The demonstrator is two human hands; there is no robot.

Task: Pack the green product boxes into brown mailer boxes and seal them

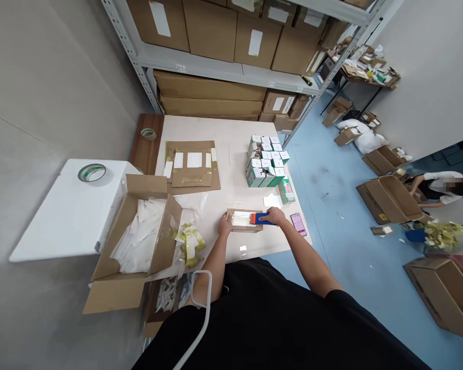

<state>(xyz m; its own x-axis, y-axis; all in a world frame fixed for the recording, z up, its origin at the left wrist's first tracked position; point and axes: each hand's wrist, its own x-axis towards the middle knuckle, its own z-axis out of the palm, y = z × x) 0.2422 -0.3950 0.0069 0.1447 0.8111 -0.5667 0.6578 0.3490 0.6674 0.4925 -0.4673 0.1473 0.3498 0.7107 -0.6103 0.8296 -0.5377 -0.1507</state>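
Note:
A small cardboard box (pixel 247 228) with a white label lies on the table near its front edge. My left hand (pixel 224 224) grips the box's left end, fingers closed round it. In my right hand (pixel 274 216) is a blue tape dispenser (pixel 261 219) with an orange-red front, lying over the right part of the box top. Shiny clear tape seems to cover the label. Just behind my right hand are a white slip of paper (pixel 272 201) and a green-and-pink carton (pixel 286 191). A phone (pixel 298 224) lies to its right.
Several white-and-green cartons (pixel 266 162) stand in rows at the table's back right. Flattened cardboard (pixel 193 177) lies back left. An open box of white bags (pixel 141 236) is at left, beside yellow packaging (pixel 191 241). Shelving (pixel 216 66) rises behind; another person (pixel 440 187) bends over boxes far right.

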